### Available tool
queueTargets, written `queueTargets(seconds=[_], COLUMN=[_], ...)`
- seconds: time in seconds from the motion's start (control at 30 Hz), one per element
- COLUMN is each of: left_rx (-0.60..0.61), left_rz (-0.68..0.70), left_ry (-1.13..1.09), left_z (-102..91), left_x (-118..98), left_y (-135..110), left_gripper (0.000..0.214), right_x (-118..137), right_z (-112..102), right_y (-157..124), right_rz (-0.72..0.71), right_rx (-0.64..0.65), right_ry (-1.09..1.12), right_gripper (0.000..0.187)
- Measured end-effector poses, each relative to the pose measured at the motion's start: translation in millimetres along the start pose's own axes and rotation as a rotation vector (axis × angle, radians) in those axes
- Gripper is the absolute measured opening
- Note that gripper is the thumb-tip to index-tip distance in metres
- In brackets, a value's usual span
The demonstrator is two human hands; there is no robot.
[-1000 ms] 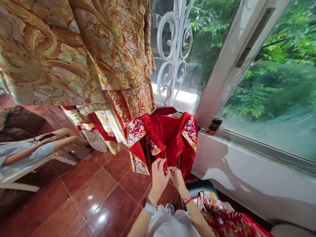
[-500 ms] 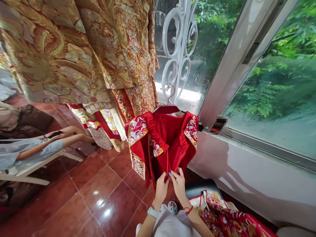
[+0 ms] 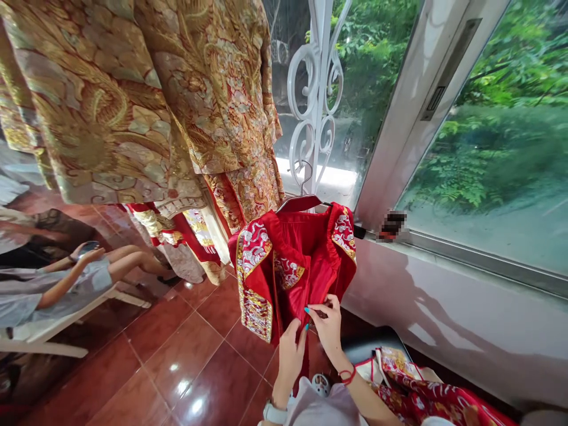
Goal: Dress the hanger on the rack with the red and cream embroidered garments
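Red jacket (image 3: 290, 269) (on hanger (image 3: 302, 203)) pinched by left hand (image 3: 290, 350) and right hand (image 3: 329, 325).

The 2 hands meet at the lower front edge of the red jacket (image 3: 293, 266), side by side and almost touching. The left hand (image 3: 290, 354) reaches up from below that edge, its back to the camera, fingers straight and thumb pressing the cloth. The right hand (image 3: 329, 324) sits just right of it and slightly higher, thumb and index finger pinching the same edge, the other fingers curled. Both forearms rise bare from beneath the jacket.
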State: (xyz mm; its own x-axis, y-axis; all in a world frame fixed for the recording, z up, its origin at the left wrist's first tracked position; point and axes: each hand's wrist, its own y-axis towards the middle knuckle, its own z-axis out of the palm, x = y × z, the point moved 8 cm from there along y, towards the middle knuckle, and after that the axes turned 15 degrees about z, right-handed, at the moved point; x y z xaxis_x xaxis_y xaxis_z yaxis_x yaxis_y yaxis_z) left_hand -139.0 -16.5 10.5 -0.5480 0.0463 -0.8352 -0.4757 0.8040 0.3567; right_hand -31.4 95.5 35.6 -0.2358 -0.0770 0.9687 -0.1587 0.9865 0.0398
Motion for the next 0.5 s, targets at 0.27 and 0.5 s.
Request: queueTargets(seconds=[0.27, 0.5], left_rx=[0.190, 0.088], left_rz=[0.000, 0.083], left_ry=[-0.041, 0.062], left_z=[14.7, 6.1], left_x=[-8, -9], left_y=[-6, -17], left_gripper=[0.035, 0.042], right_x=[-15, 74], right_z=[-10, -35], right_y=[-11, 49], right_rz=[0.004, -0.215], right_rx=[0.127, -0.090], right_ry=[0.013, -0.045], right_gripper=[0.015, 0.022])
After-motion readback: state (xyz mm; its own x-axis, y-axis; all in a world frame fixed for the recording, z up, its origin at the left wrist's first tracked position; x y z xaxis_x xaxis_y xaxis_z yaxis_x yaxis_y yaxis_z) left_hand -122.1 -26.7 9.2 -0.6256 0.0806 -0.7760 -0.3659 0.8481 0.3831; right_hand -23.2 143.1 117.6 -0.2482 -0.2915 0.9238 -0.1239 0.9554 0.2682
